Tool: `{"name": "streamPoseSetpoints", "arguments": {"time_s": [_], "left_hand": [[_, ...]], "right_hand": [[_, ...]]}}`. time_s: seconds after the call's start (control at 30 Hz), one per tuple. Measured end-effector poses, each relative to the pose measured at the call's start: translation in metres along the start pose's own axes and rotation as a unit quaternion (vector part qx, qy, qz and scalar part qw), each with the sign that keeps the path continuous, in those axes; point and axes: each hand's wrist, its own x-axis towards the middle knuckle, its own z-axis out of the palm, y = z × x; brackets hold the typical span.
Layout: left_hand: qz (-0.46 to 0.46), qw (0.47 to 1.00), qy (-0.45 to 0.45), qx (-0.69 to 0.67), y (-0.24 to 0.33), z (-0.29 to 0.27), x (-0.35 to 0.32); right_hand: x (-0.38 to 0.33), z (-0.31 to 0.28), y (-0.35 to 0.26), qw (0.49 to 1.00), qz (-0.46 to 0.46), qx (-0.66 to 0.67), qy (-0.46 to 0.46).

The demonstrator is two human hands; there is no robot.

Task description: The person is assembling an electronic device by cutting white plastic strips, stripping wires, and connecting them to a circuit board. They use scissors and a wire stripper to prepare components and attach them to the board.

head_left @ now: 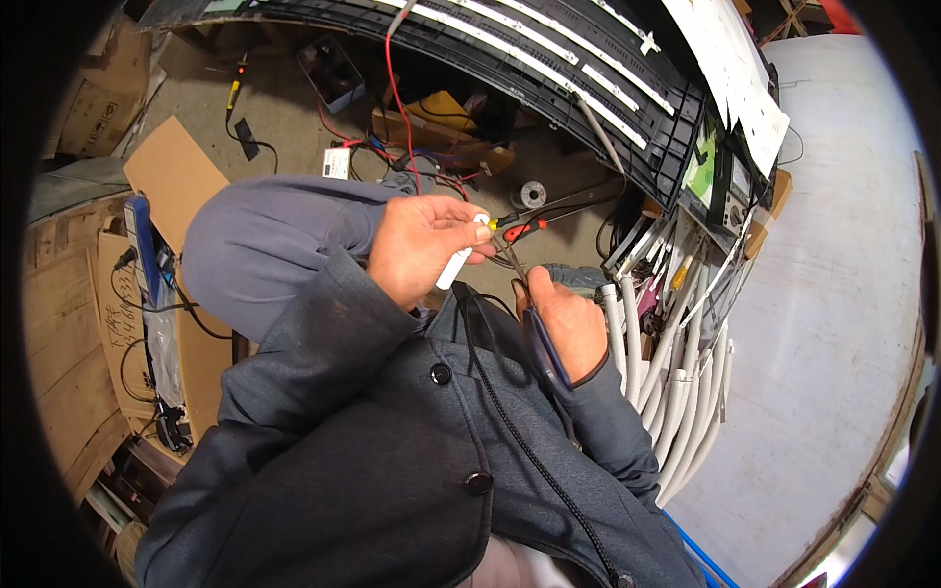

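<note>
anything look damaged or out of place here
Nothing looks clearly damaged. The floor looks untidy: red and black wires lie tangled beyond the left hand, beside a small white box, and a yellow tool lies apart toward the upper left.

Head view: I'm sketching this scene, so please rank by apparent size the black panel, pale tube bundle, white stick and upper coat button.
1. Black panel
2. Pale tube bundle
3. White stick, partly covered by the left hand
4. Upper coat button

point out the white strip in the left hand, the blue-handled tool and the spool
White strip (pixel 453 269), head view: its lower end
Blue-handled tool (pixel 545 345), head view: its handle
Spool (pixel 532 200), head view: its round face
</note>
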Motion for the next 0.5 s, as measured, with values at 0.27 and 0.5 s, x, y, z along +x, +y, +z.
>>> {"name": "streamPoseSetpoints", "arguments": {"time_s": [0.27, 0.5], "left_hand": [[-0.002, 1.000, 0.025, -0.011, 0.002, 0.003, 0.000], [-0.002, 0.999, 0.018, -0.039, -0.001, 0.002, 0.001]], "right_hand": [[-0.003, 0.017, -0.023, 0.990, 0.087, -0.111, 0.009], [0.006, 0.020, 0.001, 0.994, 0.081, 0.025, 0.069]]}}
